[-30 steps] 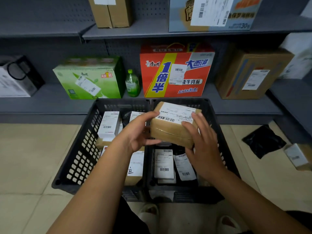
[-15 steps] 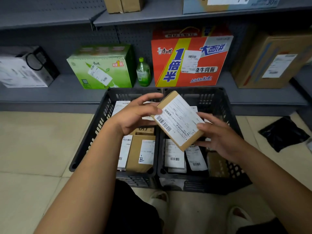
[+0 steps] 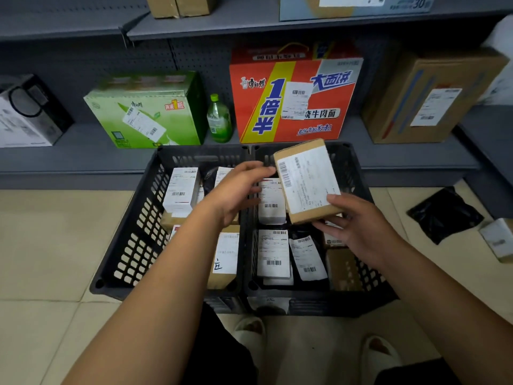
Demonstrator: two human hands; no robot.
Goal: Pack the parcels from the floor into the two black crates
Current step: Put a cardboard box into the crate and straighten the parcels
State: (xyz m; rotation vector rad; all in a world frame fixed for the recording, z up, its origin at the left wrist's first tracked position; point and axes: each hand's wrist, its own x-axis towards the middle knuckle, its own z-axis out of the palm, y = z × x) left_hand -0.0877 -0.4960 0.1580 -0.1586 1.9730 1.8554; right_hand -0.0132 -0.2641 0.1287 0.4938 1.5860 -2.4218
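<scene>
From my head feed I see the right hand pinching the brown parcel at its lower right corner, with the thumb flat on the white shipping label and the other fingers curled beneath. The parcel is tilted, label facing me, and held in the air above the far half of the right crate, at about 1 o'clock from the middle of my view. The left hand reaches in from 7 o'clock with its fingers loosely straight and close together, their tips at the parcel's upper left edge; I cannot tell whether they touch it. That hand hovers over the divide between the right crate and the left crate, which stand side by side and touching. Both hold labelled parcels lying flat. On the floor at 3 o'clock lie a black pouch and, just beside it, a small white-labelled box. On the shelf at 12 o'clock stand a green carton, a green bottle and a red noodle carton.
</scene>
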